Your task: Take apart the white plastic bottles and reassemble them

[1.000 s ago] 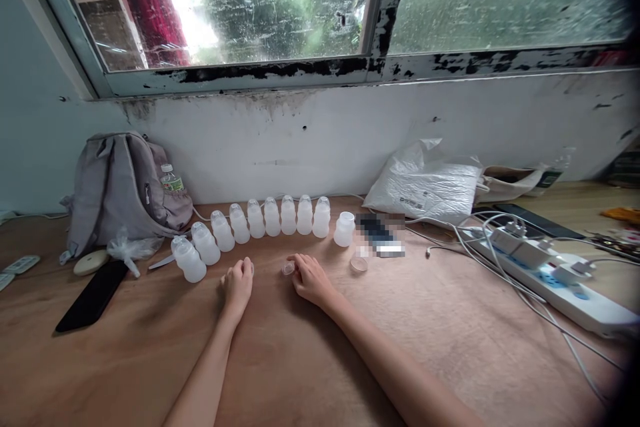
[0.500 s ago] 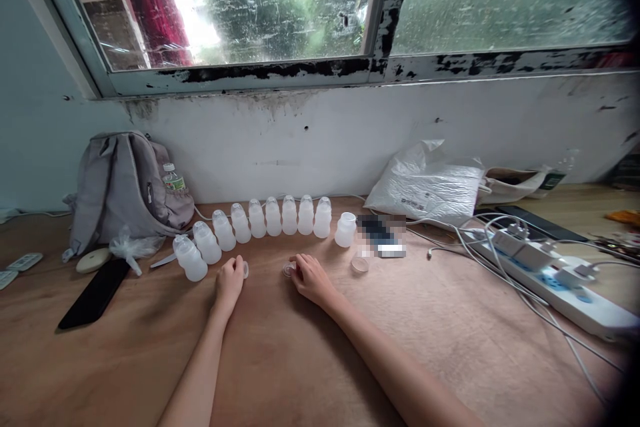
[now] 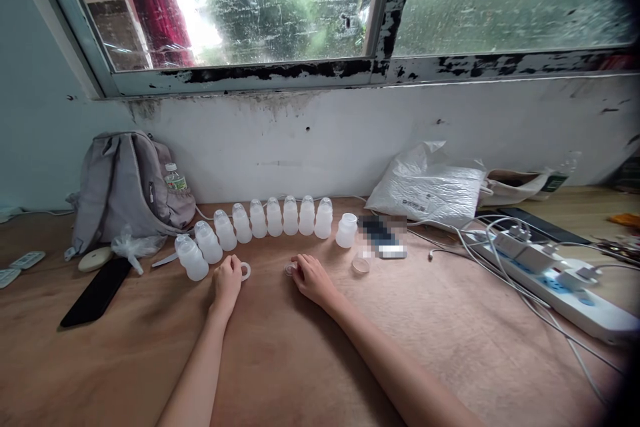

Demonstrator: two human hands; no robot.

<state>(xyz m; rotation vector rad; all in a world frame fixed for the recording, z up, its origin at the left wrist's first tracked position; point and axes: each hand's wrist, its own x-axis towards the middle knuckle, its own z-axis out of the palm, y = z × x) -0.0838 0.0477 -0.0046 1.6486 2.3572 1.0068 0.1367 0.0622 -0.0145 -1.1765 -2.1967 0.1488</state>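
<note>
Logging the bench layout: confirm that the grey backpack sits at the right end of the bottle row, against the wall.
Not right. In the head view the grey backpack sits at the left end of the bottle row, against the wall. The right end has a white plastic bag instead.

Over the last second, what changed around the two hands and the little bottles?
The left hand slid slightly left and away, uncovering a white ring at its fingertips. The right hand kept touching the small clear cap. The bottle row, uncapped bottle and loose cap stayed put.
</note>
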